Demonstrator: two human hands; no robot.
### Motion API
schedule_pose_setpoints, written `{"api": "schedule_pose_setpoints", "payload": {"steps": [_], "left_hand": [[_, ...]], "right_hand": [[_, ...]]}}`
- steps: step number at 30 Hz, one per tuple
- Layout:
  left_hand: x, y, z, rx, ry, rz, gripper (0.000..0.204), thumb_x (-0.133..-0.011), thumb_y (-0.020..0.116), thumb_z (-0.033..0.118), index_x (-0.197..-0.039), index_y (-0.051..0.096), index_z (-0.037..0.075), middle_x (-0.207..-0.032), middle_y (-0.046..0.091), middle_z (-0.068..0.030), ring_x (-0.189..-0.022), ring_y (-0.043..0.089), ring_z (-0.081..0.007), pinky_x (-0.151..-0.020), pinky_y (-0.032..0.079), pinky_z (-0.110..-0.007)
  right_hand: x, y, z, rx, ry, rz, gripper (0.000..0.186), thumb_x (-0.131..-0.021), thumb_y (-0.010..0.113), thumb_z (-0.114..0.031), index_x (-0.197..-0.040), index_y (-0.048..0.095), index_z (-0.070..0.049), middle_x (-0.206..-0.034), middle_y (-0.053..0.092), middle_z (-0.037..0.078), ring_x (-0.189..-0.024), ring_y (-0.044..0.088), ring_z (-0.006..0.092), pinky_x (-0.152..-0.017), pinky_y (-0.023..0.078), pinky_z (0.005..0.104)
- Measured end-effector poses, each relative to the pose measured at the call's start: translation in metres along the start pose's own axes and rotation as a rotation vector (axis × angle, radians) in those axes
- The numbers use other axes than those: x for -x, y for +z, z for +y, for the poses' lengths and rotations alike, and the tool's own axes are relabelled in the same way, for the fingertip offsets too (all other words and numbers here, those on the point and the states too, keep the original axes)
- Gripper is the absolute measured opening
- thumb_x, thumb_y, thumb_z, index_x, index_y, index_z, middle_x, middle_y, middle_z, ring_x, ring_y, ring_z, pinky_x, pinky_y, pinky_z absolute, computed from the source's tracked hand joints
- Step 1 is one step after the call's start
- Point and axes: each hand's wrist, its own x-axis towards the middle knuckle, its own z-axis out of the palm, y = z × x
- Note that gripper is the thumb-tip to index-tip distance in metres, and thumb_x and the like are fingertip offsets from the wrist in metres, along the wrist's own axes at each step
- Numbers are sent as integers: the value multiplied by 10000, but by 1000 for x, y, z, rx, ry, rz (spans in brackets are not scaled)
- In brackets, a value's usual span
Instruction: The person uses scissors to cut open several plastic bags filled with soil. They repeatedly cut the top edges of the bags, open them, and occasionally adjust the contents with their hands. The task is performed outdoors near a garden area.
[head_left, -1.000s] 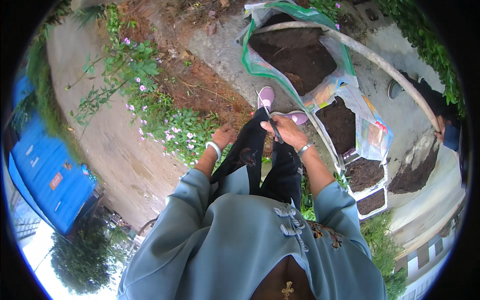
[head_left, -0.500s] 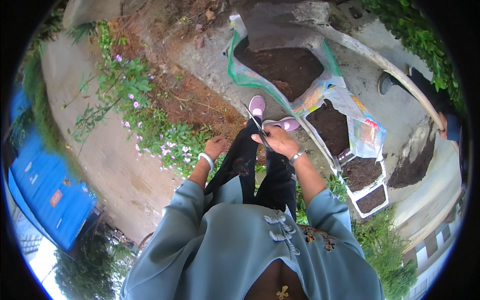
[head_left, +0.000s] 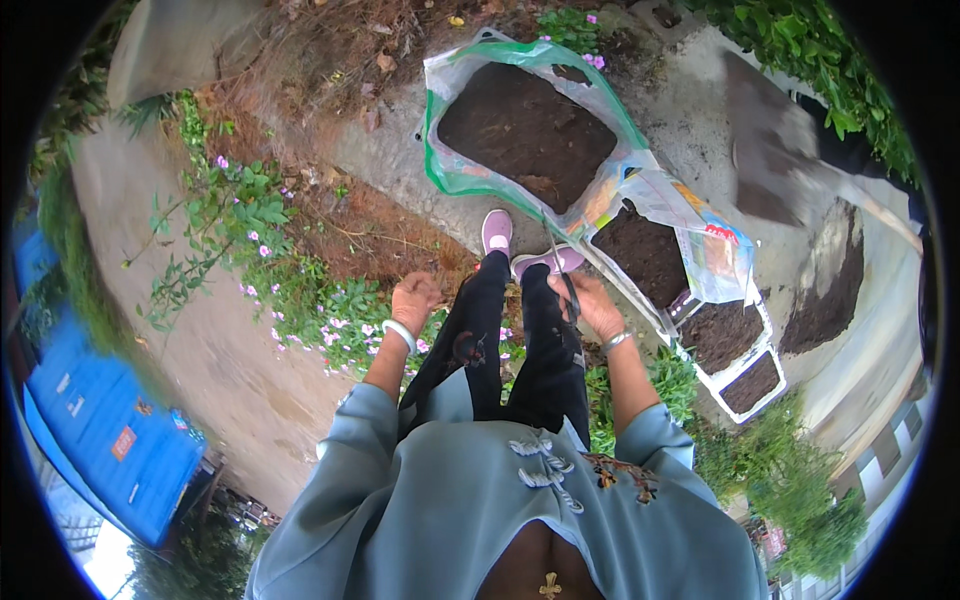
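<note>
Underfoot: grey concrete (head_left: 385, 155) beyond the grip, darkly stained in places; left of it, a strip of reddish earth (head_left: 325, 230) littered with dry leaves and stems.
Right hand (head_left: 597, 303): fingers closed on the dark handle of a tool (head_left: 572, 298), its thin blade pointing away from the body; too small to tell knife from scissors.
Left hand (head_left: 416, 298): left of the grip, fingers loosely parted, nothing visible in them, near pink flowers (head_left: 335, 330).
Shoes (head_left: 496, 230): just beyond the grip, to its left.
Bag (head_left: 440, 175): farther beyond, green-edged, mouth spread wide, dark soil (head_left: 525, 130) inside.
White frame (head_left: 740, 364): right of the grip, more soil in its compartments.
Heap (head_left: 825, 285): farther right, dark, on the ground.
Shovel (head_left: 770, 140): beyond the heap, blurred.
Path (head_left: 130, 220): pale brown, well left of the grip.
Edges: a blue shed (head_left: 100, 400) far left; leafy hedge (head_left: 800, 50) far beyond, rightward.
</note>
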Motion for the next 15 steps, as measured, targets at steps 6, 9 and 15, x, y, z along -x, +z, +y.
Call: {"api": "schedule_pose_setpoints", "payload": {"steps": [6, 9, 15], "left_hand": [[0, 53, 79, -110, 353, -103, 204, -947, 586, 127, -1121, 604, 21, -978, 668, -40, -870, 636, -123, -772, 501, -256], [-26, 65, 83, -153, 388, -116, 171, -943, 571, 84, -1091, 606, 5, -897, 664, -49, -804, 623, -109, -759, 514, -261], [-74, 52, 55, -359, 454, -102, 184, -950, 543, 67, -1119, 584, 6, -928, 665, -87, -809, 629, -141, -767, 520, -282]], "right_hand": [[-26, -33, -37, -13, -71, -31, 516, -836, 646, -553, -814, 583, -42, -631, 580, 21, -534, 555, 107, -495, 420, 238], [-19, -48, -55, 88, -30, -183, 533, -821, 660, -559, -824, 585, -32, -651, 580, 38, -562, 566, 117, -519, 435, 250], [-13, -26, -114, -157, -165, -155, 532, -842, 639, -548, -866, 602, -18, -619, 582, 42, -593, 578, 116, -550, 429, 251]]}}
